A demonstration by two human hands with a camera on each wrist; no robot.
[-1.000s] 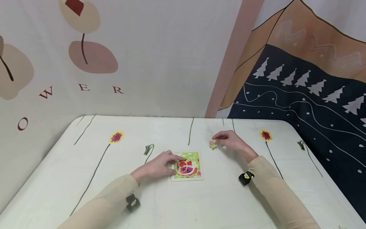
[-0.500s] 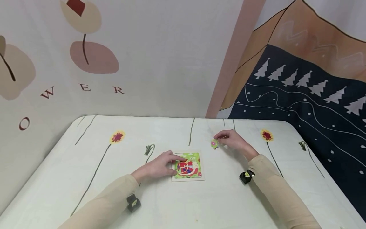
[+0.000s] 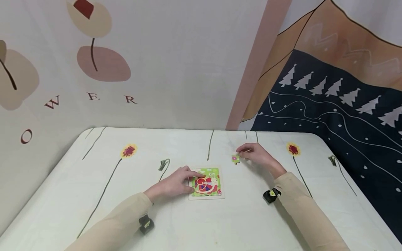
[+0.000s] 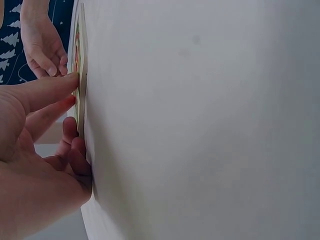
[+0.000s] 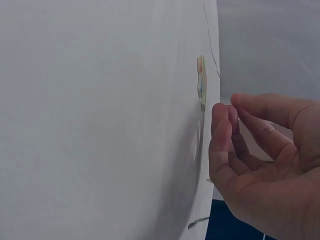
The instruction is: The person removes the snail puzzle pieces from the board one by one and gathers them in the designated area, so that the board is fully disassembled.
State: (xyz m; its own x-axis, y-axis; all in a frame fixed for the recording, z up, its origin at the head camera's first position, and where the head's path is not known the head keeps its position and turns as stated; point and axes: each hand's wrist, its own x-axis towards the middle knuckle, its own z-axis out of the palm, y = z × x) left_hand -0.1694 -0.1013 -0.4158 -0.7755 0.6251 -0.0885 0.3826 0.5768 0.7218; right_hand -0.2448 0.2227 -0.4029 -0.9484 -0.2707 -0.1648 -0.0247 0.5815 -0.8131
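Note:
A square jigsaw puzzle (image 3: 208, 190) with a red snail picture on green lies in a pale frame at the middle of the table. My left hand (image 3: 176, 181) rests at its left side, index finger stretched over the picture and thumb on the lower left. In the left wrist view, its other fingers curl down beside the puzzle's edge. A small green jigsaw piece (image 3: 235, 159) with a pink flower lies on the cloth, back right of the puzzle. My right hand (image 5: 265, 145) is just beside that piece, fingers loosely bent and nothing between them.
A white cloth (image 3: 188, 226) printed with flowers and stems covers the table (image 3: 106, 167). Behind it hangs a pale printed curtain (image 3: 176, 69), with a dark tree-patterned cloth (image 3: 314, 90) at the right. Each sleeve carries a black wrist camera (image 3: 146, 224).
My right fingertips have shifted slightly off the flower piece, which now lies on the cloth in fuller view. The left hand and the puzzle keep their places.

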